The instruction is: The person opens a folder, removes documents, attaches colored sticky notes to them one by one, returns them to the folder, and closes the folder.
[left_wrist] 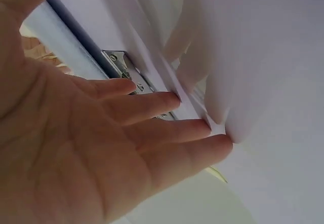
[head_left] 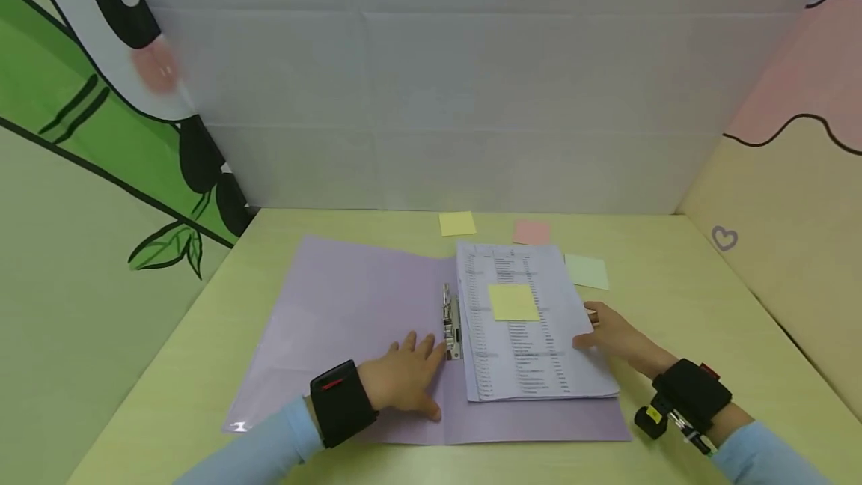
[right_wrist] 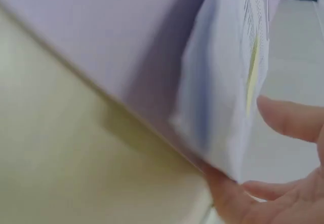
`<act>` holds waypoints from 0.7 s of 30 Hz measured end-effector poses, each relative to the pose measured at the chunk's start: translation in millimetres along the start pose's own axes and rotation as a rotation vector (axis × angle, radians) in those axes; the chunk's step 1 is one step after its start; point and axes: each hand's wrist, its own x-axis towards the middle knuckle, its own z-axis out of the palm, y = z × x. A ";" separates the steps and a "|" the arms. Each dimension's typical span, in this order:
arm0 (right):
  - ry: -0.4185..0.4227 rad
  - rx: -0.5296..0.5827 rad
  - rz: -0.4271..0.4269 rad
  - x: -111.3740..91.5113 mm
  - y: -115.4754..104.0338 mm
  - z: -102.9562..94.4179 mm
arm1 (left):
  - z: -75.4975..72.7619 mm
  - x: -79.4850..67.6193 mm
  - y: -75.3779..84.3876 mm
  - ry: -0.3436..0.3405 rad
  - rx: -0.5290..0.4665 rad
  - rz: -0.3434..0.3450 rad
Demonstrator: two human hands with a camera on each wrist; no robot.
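Observation:
An open purple folder [head_left: 350,320] lies flat with a metal clip [head_left: 450,328] along its spine. On its right side rests a stack of printed papers [head_left: 498,365] bearing a yellow sticky note [head_left: 513,302]. My left hand [head_left: 404,378] has its fingers spread, the tips touching the folder's left cover beside the clip. In the left wrist view the straight fingers [left_wrist: 172,150] meet the shiny cover, which mirrors them. My right hand [head_left: 616,334] pinches the stack's right edge, thumb above and fingers beneath. The right wrist view shows the papers [right_wrist: 220,92] tilted up from the folder [right_wrist: 116,36] at this edge.
Behind the folder, a yellow sticky note [head_left: 457,224] and a pink one [head_left: 532,232] lie on the pale wooden table [head_left: 673,275]. A pale green note [head_left: 587,272] lies right of the stack. A whitish panel [head_left: 438,96] stands at the back edge; painted walls flank both sides.

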 end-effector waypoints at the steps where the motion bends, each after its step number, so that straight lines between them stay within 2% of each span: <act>1: 0.025 -0.087 -0.030 -0.4 -4.4 -1.1 | 0.5 0.3 0.3 0.002 0.001 -0.001; 6: 0.072 -0.478 -0.187 3.7 -37.8 0.9 | 0.1 0.5 2.0 0.011 0.009 -0.001; 9: 0.012 -0.621 -0.255 14.3 -60.7 7.4 | -1.8 -0.8 3.0 0.027 0.028 -0.008; 15: -0.155 -0.730 -0.305 34.5 -97.2 25.4 | -1.2 -0.5 8.9 0.044 0.053 -0.028; 21: -0.264 -0.810 -0.376 53.4 -108.9 46.6 | 0.5 -0.5 16.4 0.072 0.155 -0.030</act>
